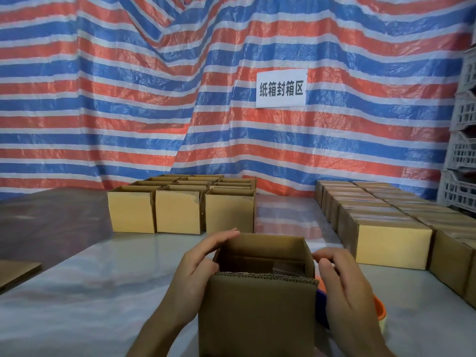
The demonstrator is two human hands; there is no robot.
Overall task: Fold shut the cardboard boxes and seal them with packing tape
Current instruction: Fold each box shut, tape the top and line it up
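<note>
The brown corrugated cardboard box (pixel 260 318) stands upright at the near centre of the pale glossy tabletop (pixel 90 292). Its mouth faces up and its near flap is raised, showing the fluted edge. Inside lie a folded flap and some clear film. The left hand (pixel 195 274) lays nearly straight fingers along the left rim. The right hand (pixel 345 287) curls its fingers onto the right rim. Farther left stand open square cartons (pixel 180 212), farther right closed cartons (pixel 391 243), and behind them hangs a red, white and blue striped woven tarpaulin (pixel 128 99).
</note>
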